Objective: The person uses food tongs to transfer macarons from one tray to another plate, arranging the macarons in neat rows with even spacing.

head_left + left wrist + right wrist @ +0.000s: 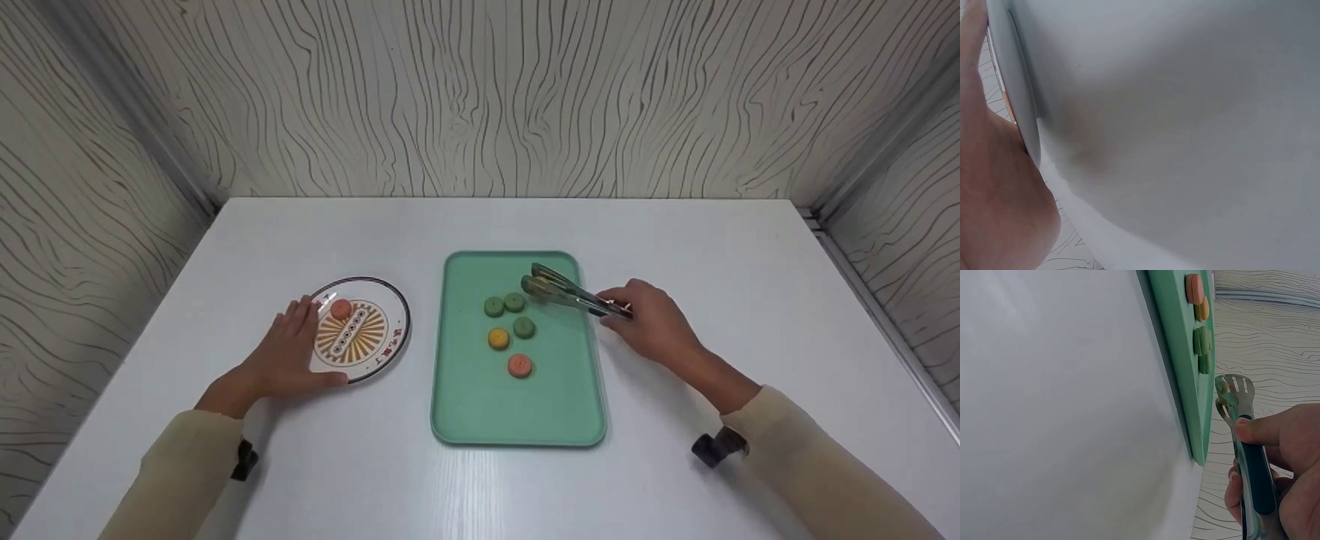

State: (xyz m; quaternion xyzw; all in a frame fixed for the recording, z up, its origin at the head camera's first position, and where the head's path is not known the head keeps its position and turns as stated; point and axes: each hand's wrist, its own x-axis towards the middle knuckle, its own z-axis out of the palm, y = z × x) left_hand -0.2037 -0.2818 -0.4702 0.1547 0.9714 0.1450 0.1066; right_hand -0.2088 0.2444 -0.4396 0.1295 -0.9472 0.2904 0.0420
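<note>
My right hand (pixel 654 321) grips metal tongs (pixel 576 297) with dark handle pads, held over the upper right of the green tray (pixel 472 409). Between the tong tips is a yellow macaron (pixel 1224 390), partly hidden by the metal. On the tray lie several macarons: green ones (pixel 523 327), a yellow one (pixel 499 338) and a pink one (pixel 520 365). My left hand (pixel 289 352) rests against the left rim of a round patterned plate (pixel 397 315), fingers extended and thumb spread along the near rim. A pink macaron (pixel 341 309) sits on that plate, near the fingertips.
The plate and the tray stand apart on a white table (pixel 480 487). Wood-grain patterned panels (pixel 480 97) rise behind the table and on both sides. Each wrist wears a small dark device (pixel 718 447) at the sleeve cuff.
</note>
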